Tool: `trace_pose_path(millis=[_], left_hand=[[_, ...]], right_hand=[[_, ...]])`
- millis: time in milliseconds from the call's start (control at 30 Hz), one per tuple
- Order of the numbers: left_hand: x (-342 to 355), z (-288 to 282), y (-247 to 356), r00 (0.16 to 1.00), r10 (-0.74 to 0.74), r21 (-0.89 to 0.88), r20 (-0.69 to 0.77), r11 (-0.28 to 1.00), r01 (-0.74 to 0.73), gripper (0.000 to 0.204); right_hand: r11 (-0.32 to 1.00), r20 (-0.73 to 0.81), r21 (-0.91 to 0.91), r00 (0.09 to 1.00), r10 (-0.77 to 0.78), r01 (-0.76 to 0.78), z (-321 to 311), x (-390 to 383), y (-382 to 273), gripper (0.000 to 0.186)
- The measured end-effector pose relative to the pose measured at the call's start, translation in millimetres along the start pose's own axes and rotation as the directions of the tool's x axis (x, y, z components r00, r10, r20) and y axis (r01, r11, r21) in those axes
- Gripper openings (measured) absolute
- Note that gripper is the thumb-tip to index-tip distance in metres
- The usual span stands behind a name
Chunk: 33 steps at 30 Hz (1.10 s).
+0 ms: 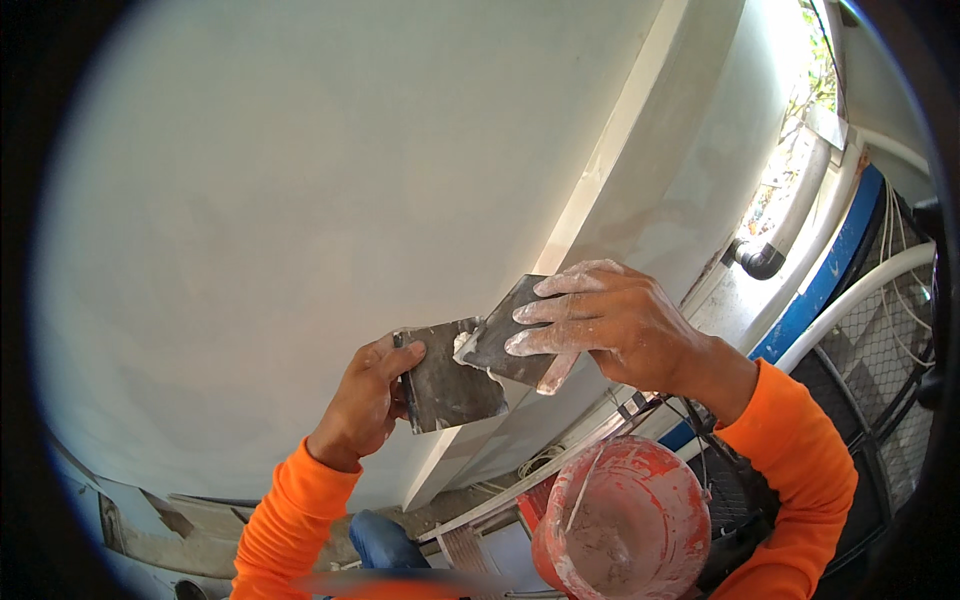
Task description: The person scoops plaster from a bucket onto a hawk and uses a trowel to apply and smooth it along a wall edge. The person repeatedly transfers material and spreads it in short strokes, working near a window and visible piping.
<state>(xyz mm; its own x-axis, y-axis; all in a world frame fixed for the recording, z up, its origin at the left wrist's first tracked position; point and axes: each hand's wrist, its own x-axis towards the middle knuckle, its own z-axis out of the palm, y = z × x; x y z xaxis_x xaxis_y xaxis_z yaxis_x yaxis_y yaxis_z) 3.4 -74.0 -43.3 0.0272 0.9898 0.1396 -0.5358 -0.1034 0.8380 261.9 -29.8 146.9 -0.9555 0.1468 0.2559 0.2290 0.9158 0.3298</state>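
My left hand (362, 400) grips a dark, squarish putty spreader (455, 395) by its left edge, thumb on top. My right hand (635, 325), its fingers smeared with white putty, is closed on a second dark putty spreader (502, 330). The two blades meet and overlap in front of the wall. A small lump of white putty (463, 346) clings to the edge of the right spreader where it crosses the left one. Below my hands stands a red bucket (655, 465), its inside coated with whitish residue.
A pale, smooth wall (260, 220) fills the left and middle, with a projecting edge (600, 170) running diagonally. To the right are a black pipe elbow (760, 258), a blue strip (835, 265), white tubing (870, 278) and wire mesh (880, 340). Coiled cable (540, 462) lies below.
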Motion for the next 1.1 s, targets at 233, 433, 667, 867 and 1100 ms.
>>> trace_pose_path(millis=[233,433,667,867,1100], left_hand=[[17.2,-1.7,1.1,0.999,-0.035,-0.062,0.032,0.997,0.037,0.036],[45.8,-7.4,2.7,0.996,0.021,-0.009,-0.083,1.0,-0.022,0.032],[100.9,-18.2,63.2,0.987,0.141,0.06,0.082,0.987,-0.146,0.029],[176.9,-14.4,119.6,0.852,-0.031,0.3,0.523,0.942,-0.15,0.032],[251.1,-9.7,97.2,0.677,-0.146,0.339,0.721,0.927,-0.162,0.03]], right_hand=[[1.0,0.179,0.009,0.984,0.016,-0.018,-4.6,0.4,-0.5,0.049],[0.875,0.37,0.252,0.877,0.308,-0.413,-16.4,-15.5,27.1,0.029],[0.17,0.215,0.712,0.442,0.871,-0.681,-52.6,-47.1,82.3,0.087],[0.678,-0.34,0.039,0.629,0.699,-0.734,-103.1,-40.7,107.3,0.064],[0.361,0.042,-0.929,0.943,0.329,-0.084,-92.7,-3.7,145.2,0.063]])
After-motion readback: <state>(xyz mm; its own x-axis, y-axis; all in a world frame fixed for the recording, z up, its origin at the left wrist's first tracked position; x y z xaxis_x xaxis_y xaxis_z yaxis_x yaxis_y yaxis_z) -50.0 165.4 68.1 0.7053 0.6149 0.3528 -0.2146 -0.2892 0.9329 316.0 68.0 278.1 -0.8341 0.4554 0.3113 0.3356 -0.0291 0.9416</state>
